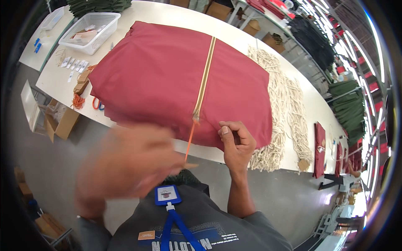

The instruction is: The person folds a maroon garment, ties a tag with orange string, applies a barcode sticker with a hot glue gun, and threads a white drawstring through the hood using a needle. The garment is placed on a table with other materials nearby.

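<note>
A stack of dark red fabric pieces (150,71), with a gold-toothed zipper (205,75) running down the top one, lies before me. From the zipper's near end an orange string (190,140) stretches tight toward me. My left hand (130,161) is blurred, but its fingers close on the string's lower end, where a small brown tag (191,165) sticks out. Right of the zipper end, my right hand (238,140) has thumb and forefinger pinched at the fabric near its front edge; a crease runs to the fingertips.
Bundles of cream cord (272,125) lie right of the stack. At left are a white plastic basket (93,33), small white labels (75,64), brown tags (81,83) with orange strings, and scissors with orange and blue handles (97,103). An open cardboard box (63,123) stands below the table.
</note>
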